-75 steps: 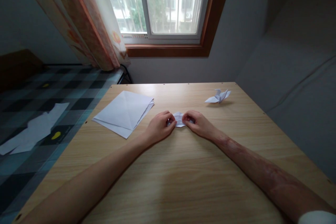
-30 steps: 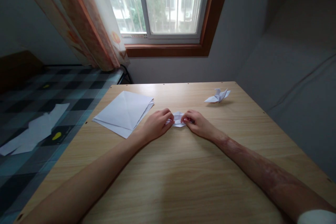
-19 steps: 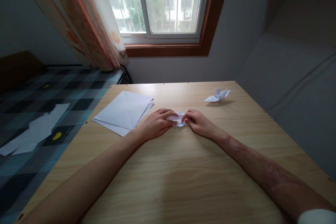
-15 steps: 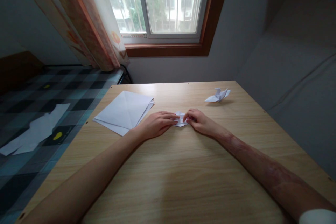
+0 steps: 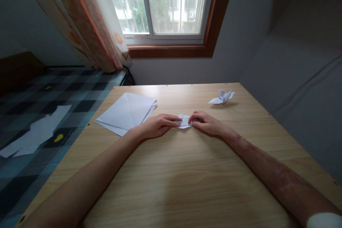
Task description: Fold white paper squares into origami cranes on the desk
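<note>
A small piece of white folded paper (image 5: 185,121) lies on the wooden table between my two hands. My left hand (image 5: 159,125) rests on its left side with fingers stretched out and lying flat, the fingertips pressing the paper down. At the right edge, my right hand (image 5: 205,122) has its fingers curled and pinched on the paper. Part of each side of the paper is hidden under the fingers. Behind and to the right stands a finished-looking white origami crane (image 5: 222,97), touched by neither hand.
A stack of white paper sheets (image 5: 128,110) lies at the table's left, close beside my left forearm. Paper scraps (image 5: 40,131) are on the checked bed (image 5: 16,114) to the left. The table (image 5: 171,178) meets a wall below the window (image 5: 176,7).
My right hand has shifted slightly to the right along the paper, and my left hand lies a little flatter. More of the paper's middle shows between them.
</note>
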### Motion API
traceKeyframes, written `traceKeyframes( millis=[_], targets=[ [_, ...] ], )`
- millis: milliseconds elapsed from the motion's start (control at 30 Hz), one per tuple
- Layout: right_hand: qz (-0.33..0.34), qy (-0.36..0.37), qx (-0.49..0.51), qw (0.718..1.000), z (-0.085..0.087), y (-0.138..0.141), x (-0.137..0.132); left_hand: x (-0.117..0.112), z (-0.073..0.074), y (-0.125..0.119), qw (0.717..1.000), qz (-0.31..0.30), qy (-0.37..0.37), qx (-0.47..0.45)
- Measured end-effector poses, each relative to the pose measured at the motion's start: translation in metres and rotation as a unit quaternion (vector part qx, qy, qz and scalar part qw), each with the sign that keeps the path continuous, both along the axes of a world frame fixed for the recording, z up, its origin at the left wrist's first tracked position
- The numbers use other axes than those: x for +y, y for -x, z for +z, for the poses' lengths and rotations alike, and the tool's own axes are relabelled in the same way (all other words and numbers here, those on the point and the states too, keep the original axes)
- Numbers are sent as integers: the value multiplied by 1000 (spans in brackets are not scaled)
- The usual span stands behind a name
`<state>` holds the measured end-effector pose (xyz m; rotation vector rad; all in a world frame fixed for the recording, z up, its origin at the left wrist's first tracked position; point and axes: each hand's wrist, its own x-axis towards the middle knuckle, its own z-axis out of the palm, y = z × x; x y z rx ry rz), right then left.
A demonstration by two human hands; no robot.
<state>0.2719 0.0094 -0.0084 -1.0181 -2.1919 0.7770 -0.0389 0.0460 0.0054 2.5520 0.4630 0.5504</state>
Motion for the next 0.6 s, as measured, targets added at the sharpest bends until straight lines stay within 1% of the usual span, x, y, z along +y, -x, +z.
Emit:
traceKeyframes(
  millis=[67,133,233,333,400,500,600],
  targets=[
    [-28,-14,8,999,-3,4,-2,1,-3,1,1000,5,8,-8],
    [-55,-47,20,997,-6,8,-5,1,-6,3,1000,17,5,-14],
    [-54,-88,18,995,-8,11,-9,-3,-8,3,999,33,-20,-20],
    [-40,-117,12,992,-6,12,-11,-10,-5,-1,997,41,-64,-18],
    [-35,-117,6,992,-4,12,-13,-15,-1,-7,994,69,-87,-13],
    [-31,-96,-2,995,-1,15,-16,-21,4,-14,986,119,-111,24],
    [-5,-86,-2,996,2,17,-20,-23,7,-18,977,149,-142,50]
  ],
)
